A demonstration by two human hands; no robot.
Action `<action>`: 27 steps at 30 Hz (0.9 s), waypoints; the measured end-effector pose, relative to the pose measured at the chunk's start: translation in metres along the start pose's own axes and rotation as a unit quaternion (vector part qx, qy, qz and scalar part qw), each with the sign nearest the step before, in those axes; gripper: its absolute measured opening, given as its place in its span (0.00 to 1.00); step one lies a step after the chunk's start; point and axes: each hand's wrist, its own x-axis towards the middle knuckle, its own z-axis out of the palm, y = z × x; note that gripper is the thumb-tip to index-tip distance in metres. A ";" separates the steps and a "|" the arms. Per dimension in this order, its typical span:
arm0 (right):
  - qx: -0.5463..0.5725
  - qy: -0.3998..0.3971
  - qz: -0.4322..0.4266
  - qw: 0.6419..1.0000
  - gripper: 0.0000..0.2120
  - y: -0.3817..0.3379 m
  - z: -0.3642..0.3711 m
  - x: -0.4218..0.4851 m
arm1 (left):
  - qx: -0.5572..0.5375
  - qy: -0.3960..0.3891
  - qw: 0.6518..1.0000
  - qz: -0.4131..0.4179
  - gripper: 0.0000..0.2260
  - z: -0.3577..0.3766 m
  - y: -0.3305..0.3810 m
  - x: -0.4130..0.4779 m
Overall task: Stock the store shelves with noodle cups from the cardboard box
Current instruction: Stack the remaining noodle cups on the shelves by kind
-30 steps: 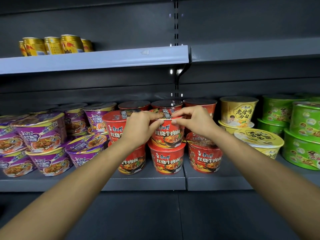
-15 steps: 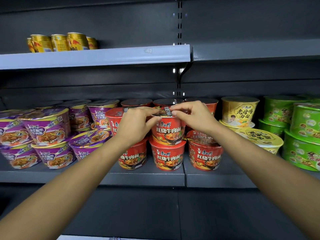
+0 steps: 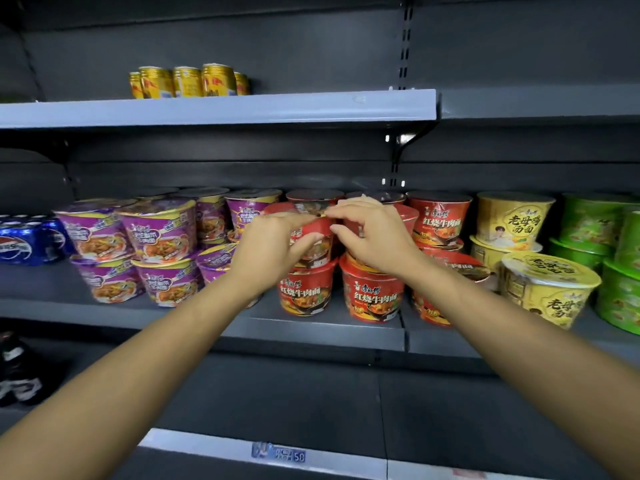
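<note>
Red noodle cups stand two high in the middle of the grey shelf (image 3: 311,332). My left hand (image 3: 273,244) grips an upper red noodle cup (image 3: 317,252), fingers on its lid rim and thumb on its side; it sits on a lower red cup (image 3: 304,292). My right hand (image 3: 372,237) is curled at the rim on that cup's right side, in front of the neighbouring upper cup, above another lower red cup (image 3: 375,296). I cannot tell which of the two it holds. The cardboard box is out of view.
Purple cups (image 3: 156,230) fill the shelf to the left, beside a blue Pepsi pack (image 3: 31,240). Yellow cups (image 3: 550,289) and green cups (image 3: 595,223) stand to the right. Gold cans (image 3: 190,81) sit on the upper shelf (image 3: 221,110). Dark bottles (image 3: 17,368) are at lower left.
The view has swung left, bringing the Pepsi pack into sight. Both hands stay at the upper red cups, shifted slightly left along the row.
</note>
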 end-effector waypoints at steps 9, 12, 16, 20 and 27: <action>0.046 -0.055 0.035 0.997 0.14 -0.100 0.058 -0.021 | 0.015 -0.095 0.995 0.018 0.20 -0.050 -0.062 -0.075; 0.069 -0.110 0.076 0.989 0.14 -0.132 0.087 -0.040 | 0.014 -0.151 0.988 0.014 0.20 -0.064 -0.087 -0.112; 0.091 -0.207 0.115 0.967 0.14 -0.168 0.129 -0.066 | 0.018 -0.202 0.979 -0.005 0.21 -0.079 -0.117 -0.168; 0.114 -0.291 0.145 0.939 0.14 -0.204 0.175 -0.087 | 0.020 -0.262 0.965 -0.028 0.23 -0.089 -0.148 -0.221; 0.165 -0.392 0.165 0.890 0.12 -0.247 0.259 -0.122 | -0.001 -0.305 0.944 -0.127 0.23 -0.083 -0.206 -0.300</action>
